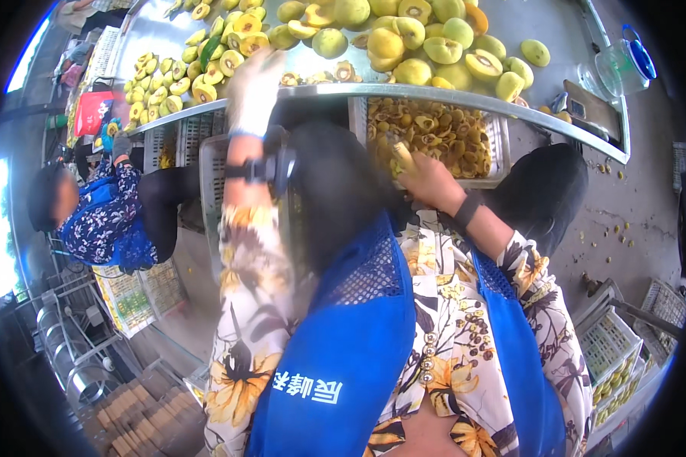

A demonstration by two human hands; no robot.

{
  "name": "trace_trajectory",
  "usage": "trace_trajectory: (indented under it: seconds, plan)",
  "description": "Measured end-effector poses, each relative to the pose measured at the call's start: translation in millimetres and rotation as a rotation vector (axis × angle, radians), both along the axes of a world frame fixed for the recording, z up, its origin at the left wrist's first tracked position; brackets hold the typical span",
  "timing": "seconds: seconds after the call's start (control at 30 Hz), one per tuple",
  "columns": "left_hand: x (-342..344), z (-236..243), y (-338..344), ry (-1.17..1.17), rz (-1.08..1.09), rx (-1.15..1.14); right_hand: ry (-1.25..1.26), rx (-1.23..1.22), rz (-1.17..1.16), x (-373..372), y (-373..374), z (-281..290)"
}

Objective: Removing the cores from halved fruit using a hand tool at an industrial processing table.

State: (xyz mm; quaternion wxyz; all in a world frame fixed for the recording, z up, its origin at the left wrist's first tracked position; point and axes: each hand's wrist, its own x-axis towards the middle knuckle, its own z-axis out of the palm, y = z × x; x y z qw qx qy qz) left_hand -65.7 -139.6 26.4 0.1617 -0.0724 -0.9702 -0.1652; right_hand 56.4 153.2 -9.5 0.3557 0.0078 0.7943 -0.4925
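Note:
My left hand, in a pale glove and blurred by motion, reaches over the rim of the metal table among halved yellow-green fruits. Whether it holds one I cannot tell. My right hand, bare with a dark wristband, is closed on a small yellow fruit piece in front of a white slatted crate full of brown pits and scraps under the table edge. A large heap of whole and halved fruits lies on the table beyond.
A seated co-worker in a dark floral top and blue apron works at the left by a red bag. A clear tub with a blue lid stands far right. White crates sit low right; pits litter the floor.

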Motion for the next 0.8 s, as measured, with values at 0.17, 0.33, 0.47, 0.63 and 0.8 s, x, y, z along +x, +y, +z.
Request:
trace_trajectory:
  seconds: [0.17, 0.33, 0.47, 0.63, 0.8]
  plan:
    - [-69, -4, 79, -0.429, 0.128, -0.357, 0.246, 0.036, 0.032, 10, 6, -2]
    - [-91, -33, 81, -0.579, 0.085, -0.353, 0.181, 0.035, -0.024, 13, 11, 5]
    - [-36, -11, 76, -0.492, -0.012, 0.970, 0.382, 0.005, -0.225, 9, 9, 2]
    - [30, 11, 101, -0.614, -0.005, 1.497, 0.501, 0.046, -0.181, -11, -9, 25]
    - [58, -6, 132, -0.659, 0.076, 1.838, 0.647, 0.034, -0.141, -10, -24, 17]
